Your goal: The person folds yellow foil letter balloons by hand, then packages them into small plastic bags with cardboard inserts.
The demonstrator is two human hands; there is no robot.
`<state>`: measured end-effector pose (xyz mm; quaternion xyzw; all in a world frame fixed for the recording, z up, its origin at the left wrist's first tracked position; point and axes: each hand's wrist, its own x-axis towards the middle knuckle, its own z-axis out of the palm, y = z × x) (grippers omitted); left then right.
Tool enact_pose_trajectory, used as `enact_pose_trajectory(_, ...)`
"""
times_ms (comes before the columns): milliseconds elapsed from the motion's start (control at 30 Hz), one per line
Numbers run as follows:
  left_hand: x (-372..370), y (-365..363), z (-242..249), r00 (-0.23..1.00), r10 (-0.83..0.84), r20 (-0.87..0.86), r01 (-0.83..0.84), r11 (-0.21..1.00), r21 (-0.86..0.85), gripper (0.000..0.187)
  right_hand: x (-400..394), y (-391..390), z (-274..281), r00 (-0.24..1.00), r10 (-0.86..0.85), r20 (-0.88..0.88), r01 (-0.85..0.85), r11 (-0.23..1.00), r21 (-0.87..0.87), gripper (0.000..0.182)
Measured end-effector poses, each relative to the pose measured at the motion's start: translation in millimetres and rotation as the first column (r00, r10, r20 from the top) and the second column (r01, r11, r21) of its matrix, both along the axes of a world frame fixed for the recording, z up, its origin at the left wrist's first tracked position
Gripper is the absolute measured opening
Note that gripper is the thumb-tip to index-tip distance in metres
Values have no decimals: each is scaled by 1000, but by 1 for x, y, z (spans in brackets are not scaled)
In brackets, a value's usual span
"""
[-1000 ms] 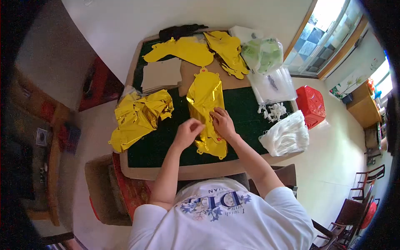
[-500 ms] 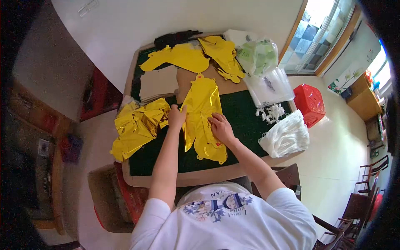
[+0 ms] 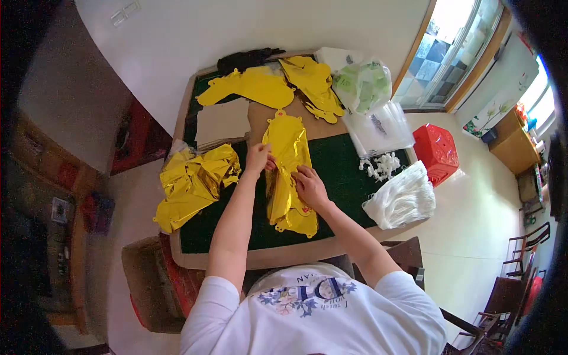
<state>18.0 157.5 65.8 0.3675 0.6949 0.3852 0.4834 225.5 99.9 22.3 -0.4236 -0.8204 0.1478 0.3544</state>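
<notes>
A flat, uninflated gold foil balloon (image 3: 287,139) with small tabs and red marks at its ends lies lengthwise before me, its sides partly folded inward. At its left edge my left hand (image 3: 258,158) has its fingers curled closed on the foil. My right hand (image 3: 311,186) is bent over the balloon's middle, its fingertips gathered on the fold; the exact grip is partly hidden. Left of my left forearm, a crumpled heap of gold foil (image 3: 195,183) hangs over the table's edge.
More flat gold foil pieces (image 3: 248,87) lie at the back, near a stack of grey-brown card (image 3: 222,123). On the right are clear plastic bags (image 3: 378,131), small white pieces (image 3: 380,167) and a bundle of white string (image 3: 402,198). A red stool (image 3: 436,152) stands beyond the table (image 3: 236,259).
My left hand has moved up and right onto the balloon's left edge, and the loose left flap is now folded in. My right hand stays near the middle.
</notes>
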Motion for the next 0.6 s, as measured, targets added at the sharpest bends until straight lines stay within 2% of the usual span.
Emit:
enact_pose_trajectory(33, -9, -2, -7, 993, 95, -68, -84, 985, 149, 44, -1, 0, 0, 1000, -1, -2, 1, 1000, -4, 27)
enact_pose_trajectory(67, -30, 13, -56, 889, 200, -412, -77, 952, 296, 47, -1, 1, -1, 1000, 5, -13, -5, 1000, 0, 27)
enact_pose_trajectory(100, -30, 11, -54, 889, 198, -412, -76, 953, 294, 47, -1, 0, -2, 1000, 11, -24, -10, 1000, 5, 27)
enact_pose_trajectory(167, -29, 3, -33, 871, 159, -466, -104, 984, 142, 50, -1, -4, 4, 1000, 9, -15, -9, 1000, -6, 27)
enact_pose_trajectory(200, -30, 4, -21, 856, 84, -509, -64, 996, 57, 52, -1, -3, 7, 1000, 7, -7, -7, 1000, -10, 26)
enact_pose_trajectory(233, -30, 10, -18, 858, 87, -506, -65, 996, 62, 52, -1, -4, 10, 1000, 7, -3, -7, 1000, -5, 26)
enact_pose_trajectory(300, -27, 20, -1, 742, -172, -647, 97, 984, -151, 57, -3, -6, 15, 1000, -15, -3, 15, 1000, 10, 23)
enact_pose_trajectory(367, -17, 20, 14, 779, -135, -612, 80, 990, -117, 56, -2, -5, 13, 1000, -11, 4, 11, 1000, 16, 24)
enact_pose_trajectory(433, -11, 24, 16, 689, -197, -698, 86, 978, -192, 49, -2, -4, 10, 1000, -10, 8, 10, 1000, 23, 24)
enact_pose_trajectory(467, -6, 24, 15, 683, -145, -716, 73, 989, -130, 43, -2, -4, 8, 1000, -13, -1, 13, 1000, 24, 24)
enact_pose_trajectory(567, -6, 39, -6, 655, -173, -736, 94, 985, -147, 38, -1, -4, 7, 1000, -23, -18, 24, 999, 23, 24)
enact_pose_trajectory(600, -2, 41, -4, 576, -213, -789, 133, 977, -166, 33, -1, -3, 6, 1000, -9, -13, 9, 1000, -8, 27)
